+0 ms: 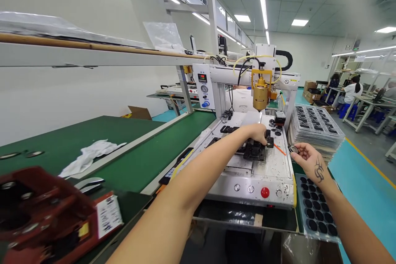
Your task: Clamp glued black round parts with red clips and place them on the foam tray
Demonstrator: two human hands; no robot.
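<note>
My left hand (259,133) reaches across the white benchtop machine (247,185), its fingers curled down at the right side of a black fixture (254,151). Whatever those fingertips grip is hidden. To the right of the machine bed, my right hand (309,160) pinches a small round disc (293,148) with a dark rim between thumb and fingers. An orange stick (280,149) lies on the bed between my hands. Above the fixture hangs a brass-coloured machine head (260,97). Several black rings (277,133) lie at the bed's back right.
Below my right forearm is a clear tray (305,214) of black round parts. Stacked trays (315,121) stand right of the machine. A green conveyor belt (136,169) runs on the left. A dark red device (52,214) sits at the near left. People sit at far benches.
</note>
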